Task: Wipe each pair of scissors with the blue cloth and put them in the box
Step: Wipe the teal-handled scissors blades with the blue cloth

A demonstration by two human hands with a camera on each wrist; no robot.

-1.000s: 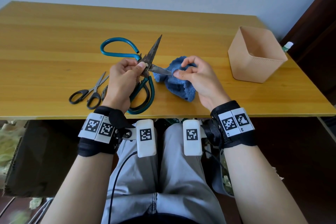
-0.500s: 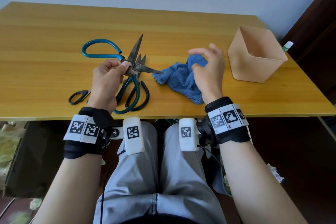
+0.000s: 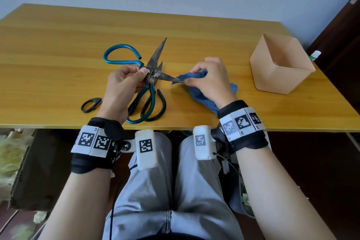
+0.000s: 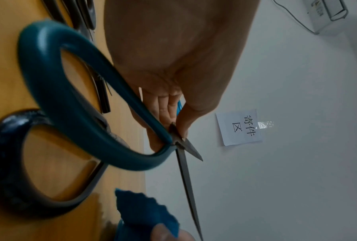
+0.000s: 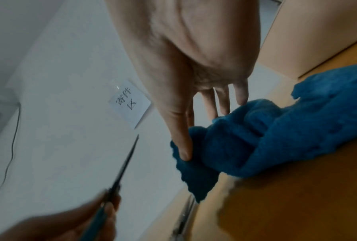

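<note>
Fingers and thumb of your left hand [image 3: 124,85] pinch the teal-handled scissors [image 3: 151,70] at the pivot, blades spread wide, one pointing away, one toward your right. Your right hand [image 3: 209,79] pinches a fold of the blue cloth [image 3: 196,75] right at that blade's tip. Black-handled scissors [image 3: 155,105] lie under the teal pair; a smaller black pair [image 3: 91,104] lies left of your wrist. Box [image 3: 280,66] stands well to the right on the table [image 3: 58,45].

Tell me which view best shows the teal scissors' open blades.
The head view: the teal scissors show both spread blades whole, pinched at the pivot by the left hand. The left wrist view shows the handle loop and both blades edge-on. The right wrist view catches only one blurred blade.
</note>
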